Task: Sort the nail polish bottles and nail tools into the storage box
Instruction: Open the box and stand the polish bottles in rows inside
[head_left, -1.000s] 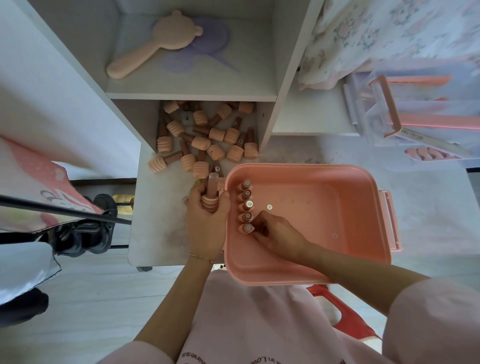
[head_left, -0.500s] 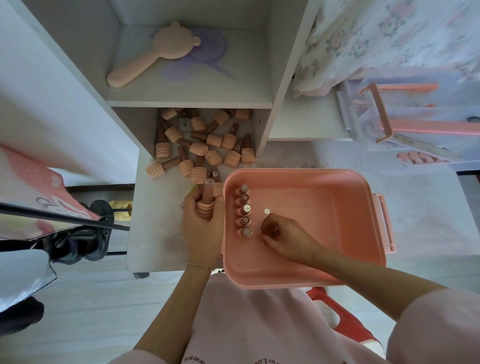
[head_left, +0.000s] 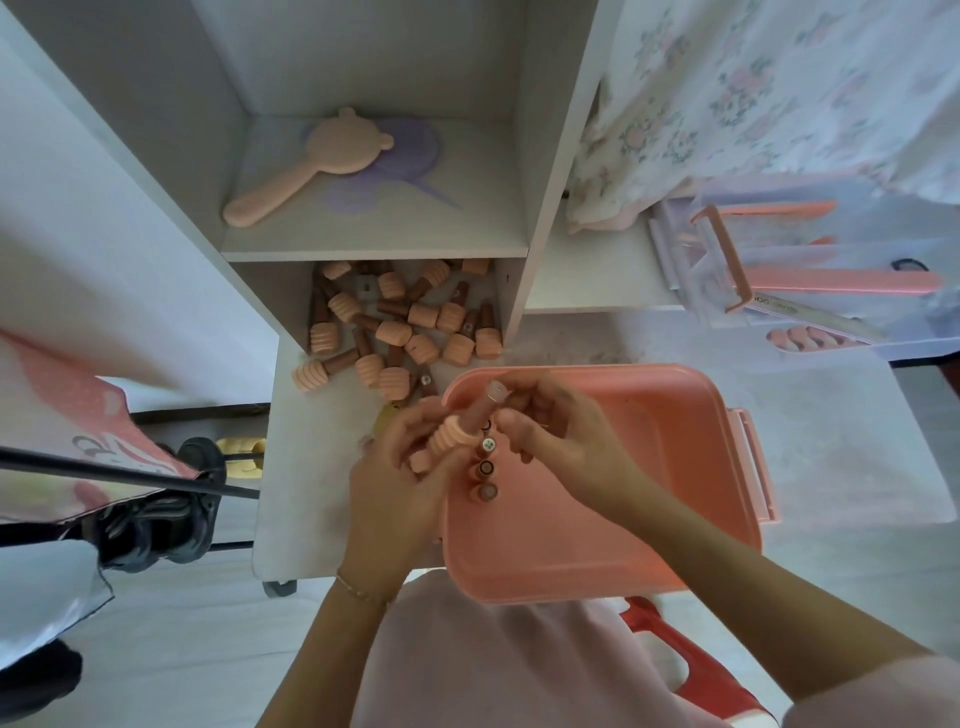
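Note:
A pink storage box (head_left: 675, 467) sits on the white table in front of me. Along its left wall stands a row of nail polish bottles (head_left: 485, 470), bottoms up. My left hand (head_left: 400, 483) grips a few peach-capped bottles (head_left: 452, 434) over the box's left rim. My right hand (head_left: 561, 431) has come up beside it and pinches the upper end of one of those bottles (head_left: 496, 392). A heap of several more bottles (head_left: 395, 322) lies on the table under the shelf.
A white shelf unit (head_left: 374, 244) holds a peach bear-shaped hand mirror (head_left: 306, 161) and a purple one. At the right a clear lid with a pink handle (head_left: 727, 260), a nail file (head_left: 815, 317) and toe separators (head_left: 800, 340) lie. A red stool (head_left: 691, 670) is below.
My right hand has left the box floor and risen to meet my left hand, taking hold of a bottle there. My left hand has lifted its bottles over the box rim.

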